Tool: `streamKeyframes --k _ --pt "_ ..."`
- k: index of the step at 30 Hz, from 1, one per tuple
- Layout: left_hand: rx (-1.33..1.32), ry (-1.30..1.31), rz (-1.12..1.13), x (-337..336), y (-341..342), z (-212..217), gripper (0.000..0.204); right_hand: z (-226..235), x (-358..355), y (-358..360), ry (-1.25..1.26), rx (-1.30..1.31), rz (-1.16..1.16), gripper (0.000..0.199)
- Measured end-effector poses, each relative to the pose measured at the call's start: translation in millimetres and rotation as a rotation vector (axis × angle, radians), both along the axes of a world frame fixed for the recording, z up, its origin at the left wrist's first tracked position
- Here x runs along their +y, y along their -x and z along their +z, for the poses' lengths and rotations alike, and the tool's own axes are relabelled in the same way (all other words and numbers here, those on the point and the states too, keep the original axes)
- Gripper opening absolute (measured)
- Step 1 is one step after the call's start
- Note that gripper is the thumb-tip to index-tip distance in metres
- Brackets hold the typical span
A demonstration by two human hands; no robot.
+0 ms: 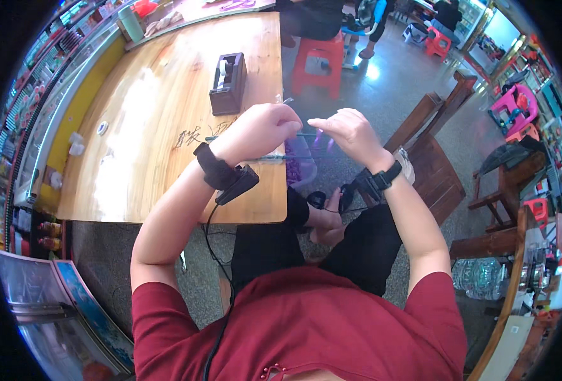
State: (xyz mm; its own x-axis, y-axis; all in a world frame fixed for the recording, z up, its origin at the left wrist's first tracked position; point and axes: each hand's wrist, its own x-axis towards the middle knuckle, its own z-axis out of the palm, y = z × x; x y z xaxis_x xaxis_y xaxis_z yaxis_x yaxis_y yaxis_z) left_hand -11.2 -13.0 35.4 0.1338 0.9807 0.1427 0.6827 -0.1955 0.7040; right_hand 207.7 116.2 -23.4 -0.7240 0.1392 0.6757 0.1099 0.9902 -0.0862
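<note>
Fingers [288, 119] curled by the worktop's [166, 82] edge, where a slip could cost me

My left hand [262, 128] bends inward over the edge, its fingers folded close together; a thin pale tip [287, 100] shows just past them, and I cannot tell whether they pinch it. My right hand [354, 136] is near it but apart, thumb stretched leftward, the other fingers folded, nothing certain in its grip. Thin dark strips [316, 157] run beneath my hands, past the edge; whether I have hold of them is hidden. Lower down, beside the worktop, sits a clear tub [307, 170] of purple bits [293, 168]. A loose pinch could drop something small into the tub or onto the floor [382, 95], since my right hand has no worktop under it. The black cable [210, 238] hanging from the block [239, 184] on my left wrist could snag the worktop's corner if I pull back fast.
</note>
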Motion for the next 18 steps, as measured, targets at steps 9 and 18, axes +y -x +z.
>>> streamKeyframes --k 9,18 --pt "0.28 -0.252 -0.163 4.5 5.7 -17.8 0.026 -42.2 2.9 36.3 0.622 0.029 0.153 0.037" --pt "0.455 -0.164 -0.216 4.2 6.8 -24.9 0.035 -111.1 -31.7 38.2 1.302 0.083 0.027 0.024"
